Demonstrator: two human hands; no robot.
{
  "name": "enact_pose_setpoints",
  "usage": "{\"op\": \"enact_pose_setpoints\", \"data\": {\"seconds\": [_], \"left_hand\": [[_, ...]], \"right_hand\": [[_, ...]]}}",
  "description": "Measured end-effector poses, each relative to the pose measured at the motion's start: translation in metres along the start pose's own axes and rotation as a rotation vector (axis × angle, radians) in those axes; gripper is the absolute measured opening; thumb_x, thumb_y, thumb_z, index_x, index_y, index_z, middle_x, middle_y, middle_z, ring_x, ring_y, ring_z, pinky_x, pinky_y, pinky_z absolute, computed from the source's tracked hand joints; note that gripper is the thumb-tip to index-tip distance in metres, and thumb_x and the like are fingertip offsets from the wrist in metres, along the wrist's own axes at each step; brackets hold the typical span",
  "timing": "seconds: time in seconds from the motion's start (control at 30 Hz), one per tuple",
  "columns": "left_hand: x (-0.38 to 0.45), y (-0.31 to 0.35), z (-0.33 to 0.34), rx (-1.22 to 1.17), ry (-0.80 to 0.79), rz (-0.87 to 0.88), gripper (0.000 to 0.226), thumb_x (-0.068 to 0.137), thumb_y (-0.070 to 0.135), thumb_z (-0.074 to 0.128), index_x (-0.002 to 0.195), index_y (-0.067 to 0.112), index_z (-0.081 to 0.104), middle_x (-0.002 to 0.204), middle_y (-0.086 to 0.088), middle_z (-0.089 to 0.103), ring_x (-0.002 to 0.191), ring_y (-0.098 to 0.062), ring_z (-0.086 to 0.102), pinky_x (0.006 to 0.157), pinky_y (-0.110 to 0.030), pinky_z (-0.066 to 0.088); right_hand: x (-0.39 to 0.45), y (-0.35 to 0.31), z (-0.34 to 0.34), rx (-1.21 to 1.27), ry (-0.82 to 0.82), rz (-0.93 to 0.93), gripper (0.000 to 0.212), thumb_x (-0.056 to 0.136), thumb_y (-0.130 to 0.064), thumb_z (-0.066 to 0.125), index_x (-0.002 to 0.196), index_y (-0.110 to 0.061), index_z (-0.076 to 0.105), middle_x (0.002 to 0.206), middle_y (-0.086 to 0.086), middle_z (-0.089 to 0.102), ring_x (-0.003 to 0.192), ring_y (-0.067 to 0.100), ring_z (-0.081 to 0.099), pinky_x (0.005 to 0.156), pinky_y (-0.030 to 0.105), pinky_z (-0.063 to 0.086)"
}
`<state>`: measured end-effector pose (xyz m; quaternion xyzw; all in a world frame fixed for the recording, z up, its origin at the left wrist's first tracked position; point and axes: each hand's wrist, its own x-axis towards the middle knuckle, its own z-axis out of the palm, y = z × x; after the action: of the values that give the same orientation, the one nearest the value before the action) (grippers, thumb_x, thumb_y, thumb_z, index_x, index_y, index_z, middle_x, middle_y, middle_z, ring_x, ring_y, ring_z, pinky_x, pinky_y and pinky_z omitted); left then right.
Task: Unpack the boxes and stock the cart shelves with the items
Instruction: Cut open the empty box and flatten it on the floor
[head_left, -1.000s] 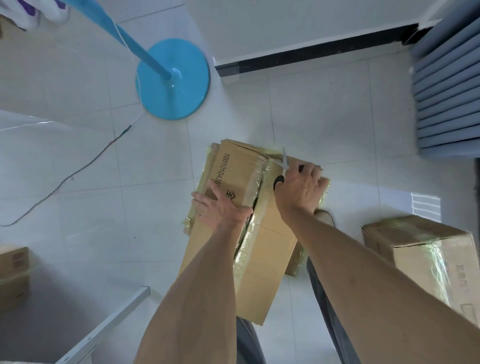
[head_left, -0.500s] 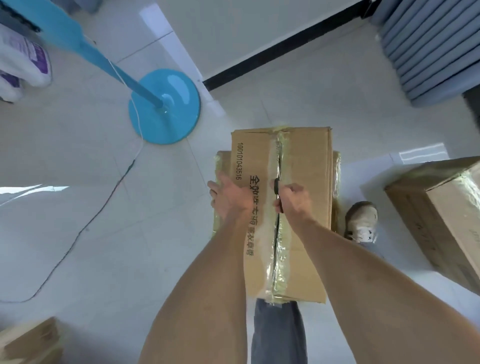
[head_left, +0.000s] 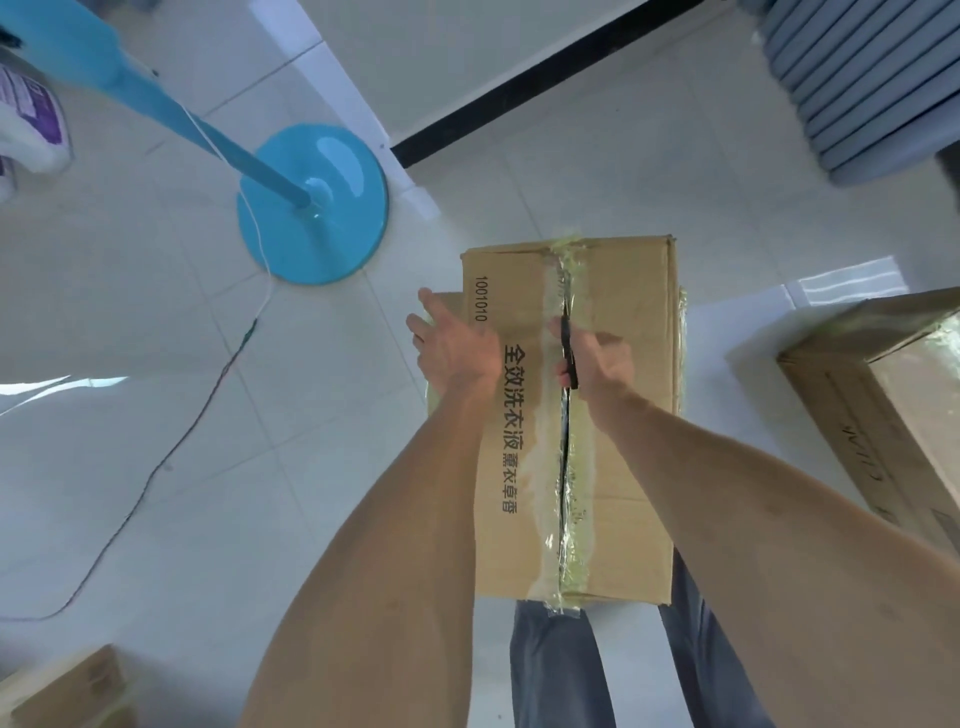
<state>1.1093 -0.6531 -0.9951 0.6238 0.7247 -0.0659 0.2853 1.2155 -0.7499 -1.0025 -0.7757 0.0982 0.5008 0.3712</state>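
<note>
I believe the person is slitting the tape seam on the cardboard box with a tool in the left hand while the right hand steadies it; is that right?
Not quite: the head view shows the hands swapped. The right hand holds the dark tool in the tape seam, and the left hand steadies the cardboard box.

Bright daylight, cool cast. Sun patch glare on floor (head_left: 156, 467) at left. Wide-angle bowing at edges. Slight overall softness.
</note>
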Motion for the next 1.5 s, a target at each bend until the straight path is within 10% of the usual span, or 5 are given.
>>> {"op": "enact_pose_setpoints", "data": {"seconds": [0.33, 0.6, 0.87, 1.23, 1.5], "left_hand": [[-0.004, -0.004, 0.029, -0.012, -0.008, -0.007, 0.082, 0.089, 0.017, 0.056, 0.156, 0.021, 0.009, 0.148, -0.016, 0.031, 0.124, -0.032, 0.047, 0.091, -0.043, 0.052], [-0.006, -0.006, 0.032, -0.075, -0.019, 0.005, 0.081, 0.083, 0.015, 0.050, 0.155, 0.021, 0.013, 0.147, -0.016, 0.034, 0.124, -0.034, 0.046, 0.094, -0.051, 0.051], [0.001, -0.013, 0.026, -0.054, -0.009, -0.014, 0.077, 0.087, 0.014, 0.050, 0.154, 0.019, 0.014, 0.150, -0.017, 0.030, 0.120, -0.033, 0.048, 0.087, -0.044, 0.049], [-0.019, 0.015, 0.017, -0.075, -0.137, -0.010, 0.074, 0.088, 0.018, 0.051, 0.153, 0.018, 0.017, 0.145, -0.017, 0.038, 0.127, -0.033, 0.045, 0.098, -0.050, 0.048], [-0.026, 0.027, 0.020, 0.125, -0.298, 0.061, 0.112, 0.071, 0.040, 0.077, 0.155, 0.022, 0.004, 0.153, -0.020, 0.017, 0.140, -0.036, 0.023, 0.105, -0.046, 0.043]], "right_hand": [[0.020, -0.017, 0.011, -0.060, 0.032, -0.066, 0.053, 0.071, -0.056, 0.070, 0.102, -0.014, 0.062, 0.109, 0.017, 0.068, 0.103, 0.034, 0.065, 0.093, 0.048, 0.052], [0.031, -0.031, 0.026, 0.288, 0.071, 0.112, 0.043, 0.071, -0.044, 0.075, 0.097, -0.011, 0.063, 0.076, 0.007, 0.068, 0.068, 0.021, 0.061, 0.065, 0.034, 0.051], [0.028, -0.016, 0.021, 0.105, 0.134, 0.025, 0.021, 0.081, -0.014, 0.079, 0.097, -0.009, 0.067, 0.072, 0.005, 0.073, 0.039, 0.003, 0.059, 0.038, 0.013, 0.041], [0.016, -0.028, 0.009, -0.038, 0.095, -0.105, 0.020, 0.081, -0.026, 0.078, 0.086, -0.012, 0.066, 0.056, 0.002, 0.070, 0.053, 0.015, 0.070, 0.059, 0.029, 0.059], [0.029, -0.056, 0.010, -0.002, 0.022, 0.065, 0.048, 0.059, -0.058, 0.076, 0.084, -0.020, 0.060, 0.068, 0.001, 0.073, 0.063, 0.018, 0.069, 0.063, 0.033, 0.054]]}}
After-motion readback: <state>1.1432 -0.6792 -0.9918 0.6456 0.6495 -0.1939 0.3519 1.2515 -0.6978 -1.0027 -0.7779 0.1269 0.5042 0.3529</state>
